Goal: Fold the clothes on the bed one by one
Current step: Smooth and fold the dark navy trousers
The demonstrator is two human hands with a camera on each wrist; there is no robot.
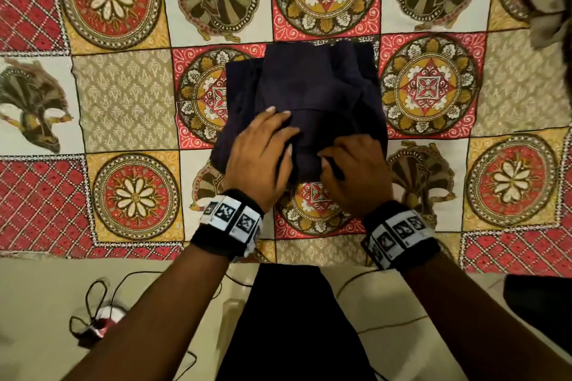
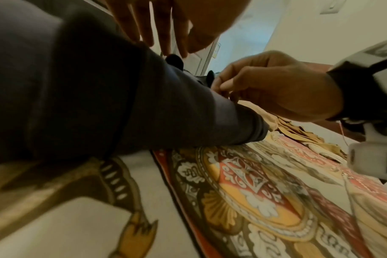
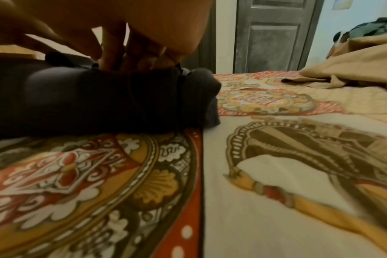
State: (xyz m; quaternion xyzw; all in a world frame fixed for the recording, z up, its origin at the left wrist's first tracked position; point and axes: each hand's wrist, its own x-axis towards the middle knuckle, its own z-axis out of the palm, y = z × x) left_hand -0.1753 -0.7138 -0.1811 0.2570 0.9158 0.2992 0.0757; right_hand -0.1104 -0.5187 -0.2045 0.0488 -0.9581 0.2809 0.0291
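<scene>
Navy cloth, already folded into a thick bundle, sits mid-bed as I work on it: the dark garment (image 1: 306, 96) lies on the patterned bedspread (image 1: 123, 96), close to the near edge. My left hand (image 1: 260, 161) rests flat on top with fingers straight and spread, pinning the layers. My right hand (image 1: 356, 170) is curled, its fingertips (image 2: 221, 87) pinching the fabric at the bundle's near edge. A tan heap of clothes (image 3: 354, 61) waits at the bed's far right corner, well apart, seemingly unfolded. To my mind the step in hand is tidying the last fold. It should go best if the flat hand holds the layers square while the pinching hand draws the edge straight and tucks it level, then both smooth outward so no crease stays trapped.
</scene>
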